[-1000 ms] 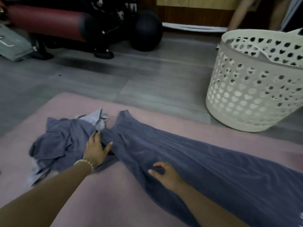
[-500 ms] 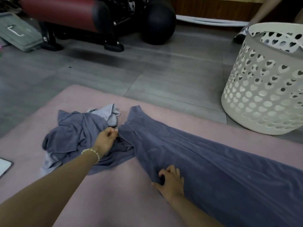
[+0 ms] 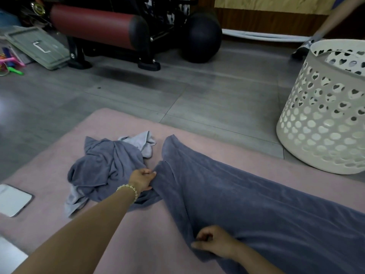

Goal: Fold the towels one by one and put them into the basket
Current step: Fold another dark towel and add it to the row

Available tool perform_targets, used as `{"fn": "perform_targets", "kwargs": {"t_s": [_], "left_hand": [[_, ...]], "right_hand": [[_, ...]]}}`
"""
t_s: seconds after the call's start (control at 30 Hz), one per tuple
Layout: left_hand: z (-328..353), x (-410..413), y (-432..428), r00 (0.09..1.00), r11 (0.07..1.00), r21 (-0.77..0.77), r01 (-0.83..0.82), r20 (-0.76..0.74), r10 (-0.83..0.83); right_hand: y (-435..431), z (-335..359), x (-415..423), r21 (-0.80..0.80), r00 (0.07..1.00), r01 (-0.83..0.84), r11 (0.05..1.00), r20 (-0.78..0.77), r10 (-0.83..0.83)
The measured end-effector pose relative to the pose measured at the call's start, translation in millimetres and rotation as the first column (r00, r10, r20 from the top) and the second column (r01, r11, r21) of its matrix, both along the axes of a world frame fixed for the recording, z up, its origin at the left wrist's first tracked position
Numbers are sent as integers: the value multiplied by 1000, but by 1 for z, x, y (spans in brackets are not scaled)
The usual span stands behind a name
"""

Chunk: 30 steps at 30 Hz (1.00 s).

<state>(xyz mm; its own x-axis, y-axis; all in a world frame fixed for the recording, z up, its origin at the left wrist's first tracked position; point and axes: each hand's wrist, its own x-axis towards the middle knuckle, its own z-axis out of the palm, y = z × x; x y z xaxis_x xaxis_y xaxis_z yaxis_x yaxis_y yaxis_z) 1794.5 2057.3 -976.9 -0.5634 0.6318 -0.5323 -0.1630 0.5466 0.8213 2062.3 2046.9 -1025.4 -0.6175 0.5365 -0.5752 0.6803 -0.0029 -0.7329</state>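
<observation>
Grey plank floor (image 3: 197,91), a pink mat (image 3: 138,244) spread across it, and all the action is down on that mat. The left hand (image 3: 142,179), a bead bracelet (image 3: 128,188) on its wrist, is closed on the blue-grey towel (image 3: 256,204): fingers curled in, pinching a bunch of cloth at the towel's near-left edge, right where it meets the crumpled heap (image 3: 106,167) beside it. The right hand (image 3: 215,242) sits lower, close to the person, fingers bent and clamped on the towel's near edge, with a fold of cloth gathered under the knuckles.

The towel itself lies long and mostly flat across the mat, running from a narrow far corner out to the right and off the bottom of the view. It is creased lengthwise, with the left edge rucked up between the two hands.

The heap to the left is the same blue-grey, wadded up, with a paler cloth (image 3: 142,141) poking out at the back. The white basket (image 3: 325,119), punched with heart-shaped holes, stands on the floor at the right, just beyond the mat's far edge and well apart from both hands. Back by the wall are a red padded bench (image 3: 94,22) and a black ball (image 3: 201,44).
</observation>
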Motion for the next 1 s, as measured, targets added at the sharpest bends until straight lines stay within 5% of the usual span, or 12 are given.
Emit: {"fn": "perform_targets", "kwargs": {"t_s": [0.17,0.4,0.57,0.67,0.8,0.87,1.0], "left_hand": [[5,-8,-6,980,984,-36,174,-89,-177],[59,-12,4,946,983,170,-68,324,10],[102,91,51,890,932,311,188,348,-295],[121,204,68,730,835,354,422,414,-544],[115,358,66,366,529,385,756,421,-830],[101,420,53,198,379,380,844,437,-878],[69,497,23,49,203,269,941,487,-872]], "right_hand": [[11,9,-15,-142,944,310,940,-73,-322],[45,35,12,-321,774,551,770,-149,-616],[71,56,86,-385,646,648,658,-179,-742],[83,73,159,-461,525,710,532,-157,-837],[70,96,274,-563,312,751,345,-158,-937],[52,98,323,-575,249,756,311,-187,-950],[10,77,390,-602,215,770,212,-67,-974]]}}
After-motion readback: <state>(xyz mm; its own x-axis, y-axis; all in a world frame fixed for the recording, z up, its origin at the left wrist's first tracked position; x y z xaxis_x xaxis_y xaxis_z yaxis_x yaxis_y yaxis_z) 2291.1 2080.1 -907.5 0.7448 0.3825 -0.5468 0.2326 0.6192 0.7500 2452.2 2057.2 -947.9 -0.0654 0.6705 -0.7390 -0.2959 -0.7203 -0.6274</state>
